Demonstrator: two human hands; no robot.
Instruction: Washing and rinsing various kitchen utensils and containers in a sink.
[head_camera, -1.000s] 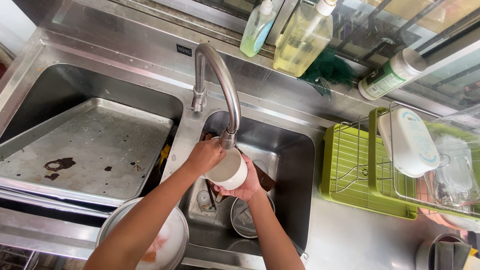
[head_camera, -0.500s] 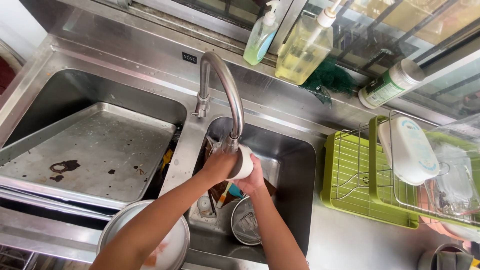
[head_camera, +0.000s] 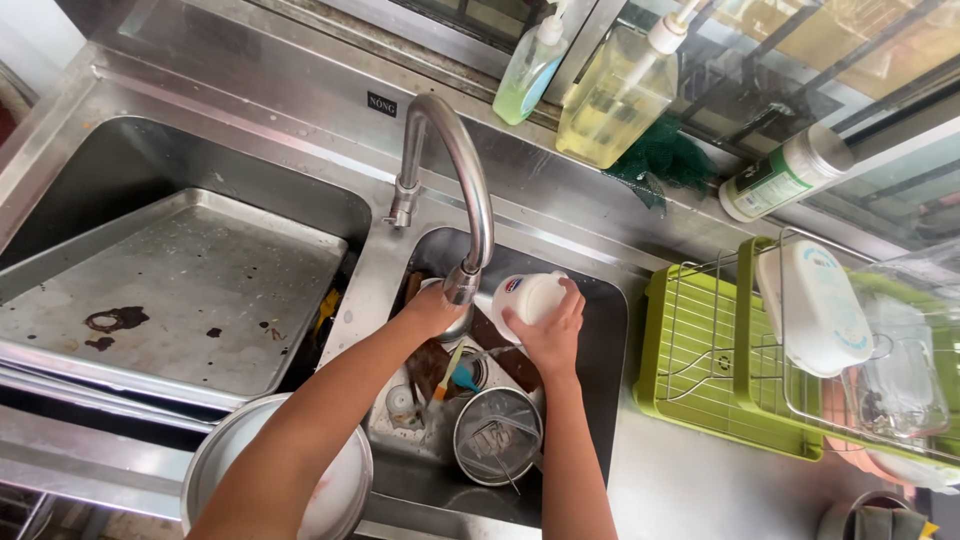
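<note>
A white cup (head_camera: 528, 294) with a small printed label lies tilted on its side just under the spout of the curved steel faucet (head_camera: 455, 180), over the right sink basin (head_camera: 600, 330). My right hand (head_camera: 548, 335) grips the cup from below and behind, fingers wrapped over its body. My left hand (head_camera: 432, 310) is at the cup's open end, fingers curled against it and partly hidden by the spout. Both forearms reach in from the bottom edge.
A stained metal tray (head_camera: 200, 290) fills the left basin. A steel bowl (head_camera: 275, 480) sits at the front edge. A steel pot (head_camera: 497, 435) and utensils lie in the right basin. A green dish rack (head_camera: 700, 370) with a white container (head_camera: 815, 305) stands right. Soap bottles (head_camera: 615, 95) line the ledge.
The cup has gone from upright under the spout to lying on its side. My left hand moved from on top of it to its open end.
</note>
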